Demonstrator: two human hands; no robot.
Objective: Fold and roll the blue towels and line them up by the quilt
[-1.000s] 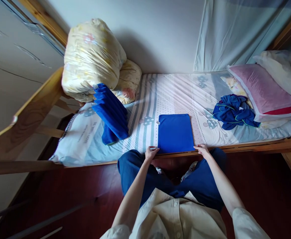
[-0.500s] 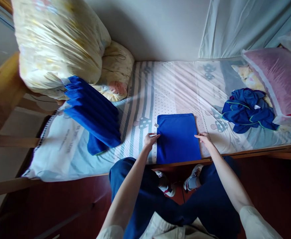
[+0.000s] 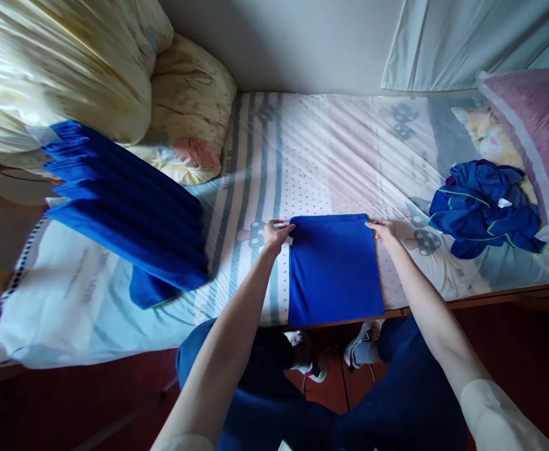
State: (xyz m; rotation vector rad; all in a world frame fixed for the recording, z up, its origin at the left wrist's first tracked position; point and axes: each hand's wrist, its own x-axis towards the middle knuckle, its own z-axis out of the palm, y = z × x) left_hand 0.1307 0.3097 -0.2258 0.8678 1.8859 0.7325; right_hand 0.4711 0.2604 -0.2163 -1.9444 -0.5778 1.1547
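A folded blue cloth [image 3: 333, 269] lies flat on the patterned bed sheet [image 3: 331, 156], its near edge at the bed's front rail. My left hand [image 3: 276, 234] grips its far left corner, fingers curled over the edge by a small white tag. At the far right corner my right hand [image 3: 383, 230] pinches the cloth too. Both arms reach forward over my knees.
A stack of folded blue cloths [image 3: 124, 203] leans at the left against a bundled yellow quilt [image 3: 67, 69]. A crumpled dark blue garment [image 3: 486, 210] lies at the right beside a pink pillow [image 3: 538, 125]. The wooden bed rail [image 3: 514, 294] runs along the front.
Both hands slid from the cloth's near corners up along its sides to the far corners. The camera has leaned in closer over the bed.
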